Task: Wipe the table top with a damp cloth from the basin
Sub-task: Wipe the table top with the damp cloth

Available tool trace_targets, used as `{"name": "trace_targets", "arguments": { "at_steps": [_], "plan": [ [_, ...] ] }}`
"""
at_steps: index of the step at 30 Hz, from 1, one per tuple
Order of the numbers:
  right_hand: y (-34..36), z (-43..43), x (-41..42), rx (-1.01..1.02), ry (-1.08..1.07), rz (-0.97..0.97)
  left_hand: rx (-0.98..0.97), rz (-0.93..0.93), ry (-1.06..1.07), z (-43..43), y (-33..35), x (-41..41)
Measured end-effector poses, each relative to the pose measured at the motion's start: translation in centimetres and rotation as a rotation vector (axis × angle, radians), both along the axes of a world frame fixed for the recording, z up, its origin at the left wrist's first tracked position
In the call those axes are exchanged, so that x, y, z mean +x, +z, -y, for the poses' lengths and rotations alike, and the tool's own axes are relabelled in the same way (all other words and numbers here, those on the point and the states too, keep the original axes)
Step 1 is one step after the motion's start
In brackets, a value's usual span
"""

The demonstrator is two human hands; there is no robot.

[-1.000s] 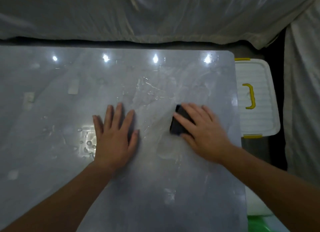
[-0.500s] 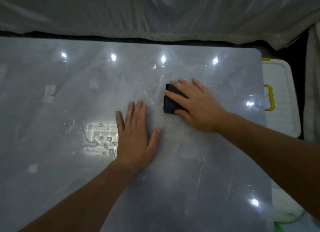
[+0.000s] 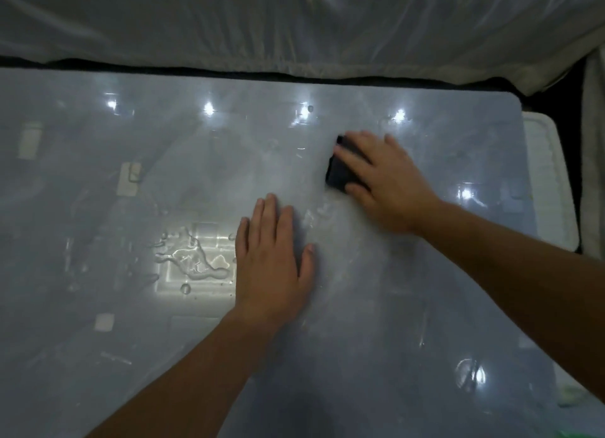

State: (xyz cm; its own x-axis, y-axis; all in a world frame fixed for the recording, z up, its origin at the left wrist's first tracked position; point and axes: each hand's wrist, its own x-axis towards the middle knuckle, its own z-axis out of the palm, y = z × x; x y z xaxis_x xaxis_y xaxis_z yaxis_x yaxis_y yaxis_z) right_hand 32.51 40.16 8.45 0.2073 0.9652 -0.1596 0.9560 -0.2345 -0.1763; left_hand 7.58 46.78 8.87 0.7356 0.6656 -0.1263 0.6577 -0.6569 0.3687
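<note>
A glossy grey table top [image 3: 376, 339] fills most of the view and carries wet streaks and water drops. My right hand [image 3: 386, 182] presses flat on a small dark folded cloth [image 3: 337, 175] in the far right part of the table; only the cloth's left edge shows past my fingers. My left hand [image 3: 271, 264] lies flat on the table near the middle, palm down, fingers apart, with nothing in it. A puddle of water [image 3: 193, 260] shines just left of it. No basin shows clearly.
A white plastic lid or box [image 3: 550, 182] sits beyond the table's right edge. Draped translucent plastic sheeting [image 3: 294, 28] hangs along the far side. Small pale tape patches [image 3: 129, 178] dot the left part of the table.
My right hand has slid the cloth away from me toward the table's far edge. My left hand stays flat on the table. The camera has shifted, so the table sits further right in view.
</note>
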Motion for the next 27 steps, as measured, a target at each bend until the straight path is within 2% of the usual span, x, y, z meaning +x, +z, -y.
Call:
{"name": "trace_targets", "arguments": {
  "at_steps": [4, 6, 8, 10, 12, 16, 19, 20, 22, 24, 27],
  "plan": [
    [-0.5, -7.5, 0.9, 0.095, -0.342, 0.015, 0.010, -0.027, 0.030, -1.4, -0.3, -0.3],
    [-0.7, -11.3, -0.9, 0.125, -0.331, 0.046, 0.033, -0.045, 0.015, -1.3, -0.6, -0.2],
    [-0.9, -13.2, -3.0, 0.124, -0.204, 0.043, 0.058, -0.063, 0.012, -1.0, -0.9, -0.2],
    [-1.0, -12.5, -3.5, 0.121, -0.100, 0.023, 0.066, -0.078, 0.013, -0.9, -1.1, -0.2],
    [-0.9, -10.0, -1.8, 0.144, -0.092, 0.021, 0.063, -0.082, 0.009, -1.0, -1.1, -0.3],
    [-0.6, -5.0, 3.3, 0.158, -0.345, 0.061, 0.045, -0.091, -0.013, -1.2, -1.0, -0.4],
    [-0.7, -7.5, 1.8, 0.137, -0.523, 0.065, 0.038, -0.087, 0.001, -1.2, -0.9, -0.2],
    [-0.6, -8.5, 0.5, 0.139, -0.476, 0.059, 0.037, -0.078, 0.001, -1.2, -0.8, -0.2],
    [-0.5, -8.7, -2.5, 0.145, -0.246, 0.032, 0.032, -0.041, 0.011, -1.3, -0.9, -0.4],
    [-0.7, -5.5, -5.0, 0.109, -0.089, 0.006, -0.002, 0.013, 0.027, -1.4, -0.9, -0.8],
    [-0.3, 1.4, -6.8, 0.050, 0.009, -0.010, -0.012, 0.035, 0.022, -1.5, -0.7, -0.9]
  ]
}}
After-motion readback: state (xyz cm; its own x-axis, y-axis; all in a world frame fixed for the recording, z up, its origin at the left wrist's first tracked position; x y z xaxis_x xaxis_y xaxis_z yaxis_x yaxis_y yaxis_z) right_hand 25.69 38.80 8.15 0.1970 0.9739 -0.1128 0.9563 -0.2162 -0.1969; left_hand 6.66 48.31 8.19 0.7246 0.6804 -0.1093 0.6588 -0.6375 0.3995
